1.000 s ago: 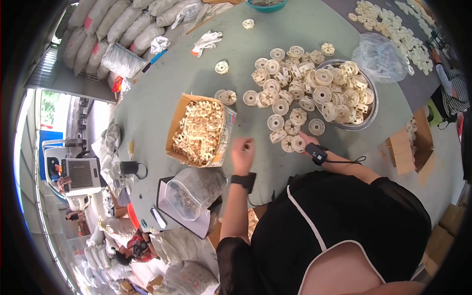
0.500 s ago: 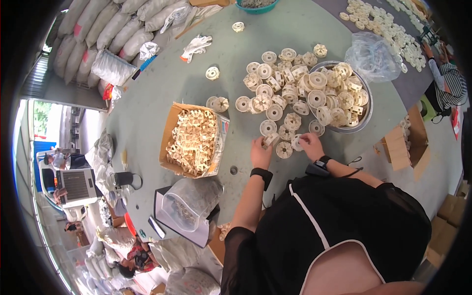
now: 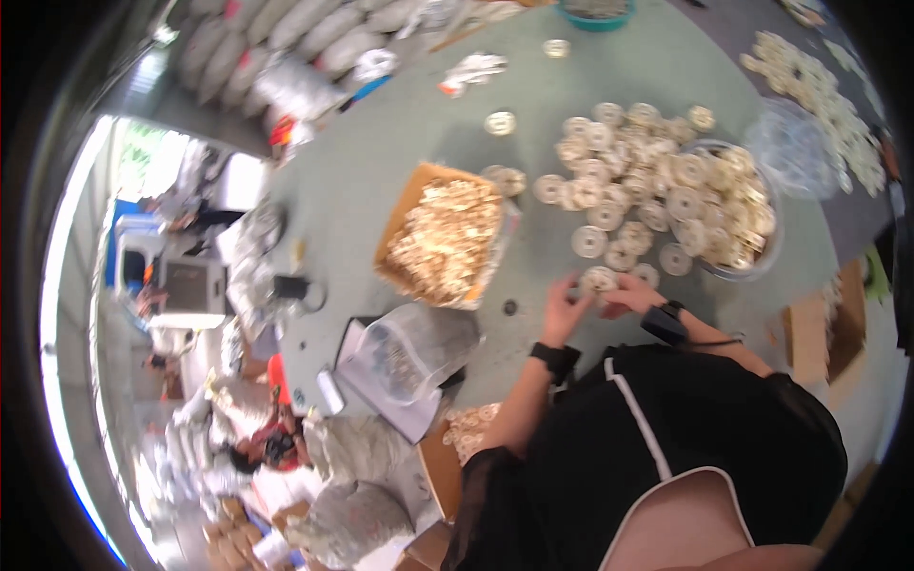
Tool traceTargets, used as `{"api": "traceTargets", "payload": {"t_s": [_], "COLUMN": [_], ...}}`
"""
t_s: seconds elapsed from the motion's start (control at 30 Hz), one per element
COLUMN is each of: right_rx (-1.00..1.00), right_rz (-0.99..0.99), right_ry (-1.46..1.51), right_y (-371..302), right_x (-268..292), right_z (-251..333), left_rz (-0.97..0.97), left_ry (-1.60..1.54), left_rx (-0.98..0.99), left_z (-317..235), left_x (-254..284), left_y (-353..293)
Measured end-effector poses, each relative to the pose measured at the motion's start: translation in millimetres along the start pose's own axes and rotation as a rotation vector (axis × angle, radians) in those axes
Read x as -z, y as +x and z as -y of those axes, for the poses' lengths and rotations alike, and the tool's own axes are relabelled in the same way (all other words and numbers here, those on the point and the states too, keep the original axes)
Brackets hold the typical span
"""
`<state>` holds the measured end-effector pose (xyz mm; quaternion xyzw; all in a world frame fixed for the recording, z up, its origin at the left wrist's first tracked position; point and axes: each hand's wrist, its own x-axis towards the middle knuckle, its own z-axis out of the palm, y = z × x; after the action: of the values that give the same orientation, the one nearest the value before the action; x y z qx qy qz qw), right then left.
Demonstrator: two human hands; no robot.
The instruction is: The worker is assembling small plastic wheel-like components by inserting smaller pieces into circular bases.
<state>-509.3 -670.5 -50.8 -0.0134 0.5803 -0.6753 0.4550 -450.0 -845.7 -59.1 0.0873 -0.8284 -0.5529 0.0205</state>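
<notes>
Close to the table's near edge, my left hand [image 3: 566, 312] and my right hand [image 3: 632, 296] meet at one cream, wheel-shaped plastic part [image 3: 599, 279]. Fingers of both hands are closed on its opposite sides; motion blur smears the fine detail. Just beyond lies a loose pile of similar wheel-shaped parts [image 3: 609, 174]. To its right, a round metal bowl [image 3: 773, 233] is heaped with more of them. Left of my hands stands an open cardboard box [image 3: 392, 249] full of small cream plastic pieces [image 3: 446, 238].
A clear plastic container [image 3: 419, 347] tilts on the near left of the green table [image 3: 362, 181]. White gloves [image 3: 473, 72] and a teal basin [image 3: 597, 21] lie farther off. A clear plastic bag [image 3: 795, 147] sits far right. Open cartons [image 3: 814, 324] flank me below the table.
The whole view has swung, so the table's things appear farther right. My hands, earlier apart at separate parts, have come together on one wheel-shaped part.
</notes>
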Motion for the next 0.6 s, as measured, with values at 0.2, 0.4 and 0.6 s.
{"api": "traceTargets", "payload": {"t_s": [0.2,0.4,0.6], "right_rx": [0.108,0.152,0.207], "right_rz": [0.019,0.008,-0.085], "right_ry": [-0.32,-0.493,-0.392], "right_y": [-34.8,-36.6,-31.5], "right_x": [-17.1,-30.6,-34.7], "right_z": [3.6,-0.7,-22.5], "left_rz": [0.068,-0.12,-0.124], "left_ry": [-0.015,0.131,0.265], "left_rx": [0.004,-0.258,-0.019], "left_z": [-28.2,-11.0,-31.7], "left_x": [3.0,-2.3,9.9], "left_y": [-30.2,-45.3,-58.1]}}
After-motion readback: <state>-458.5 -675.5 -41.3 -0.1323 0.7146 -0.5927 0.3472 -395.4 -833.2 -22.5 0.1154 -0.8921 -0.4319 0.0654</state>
